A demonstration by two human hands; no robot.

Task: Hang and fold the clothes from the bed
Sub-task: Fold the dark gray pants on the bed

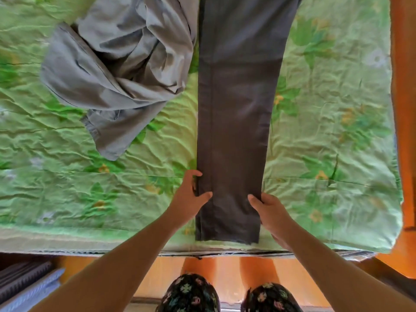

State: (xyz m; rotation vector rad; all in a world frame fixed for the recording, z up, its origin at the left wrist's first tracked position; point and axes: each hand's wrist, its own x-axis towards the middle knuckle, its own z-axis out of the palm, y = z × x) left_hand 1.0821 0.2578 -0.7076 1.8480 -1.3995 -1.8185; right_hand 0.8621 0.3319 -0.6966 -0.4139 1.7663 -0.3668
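Dark grey trousers (236,97) lie flat and lengthwise on the bed (67,188), legs stacked, with the hems near the front edge. My left hand (188,197) pinches the left edge of the lower leg, thumb on top. At the right edge of the same leg my right hand (273,212) grips the cloth, thumb on top and fingers under. A crumpled light grey garment (117,70) lies to the left of the trousers, touching their upper left side.
The bed carries a wrinkled green floral sheet (337,131). An orange wooden frame (403,109) runs along the right side and the orange floor (225,273) shows below. A striped object (24,282) sits at the lower left. My patterned slippers (189,293) stand at the bed's front.
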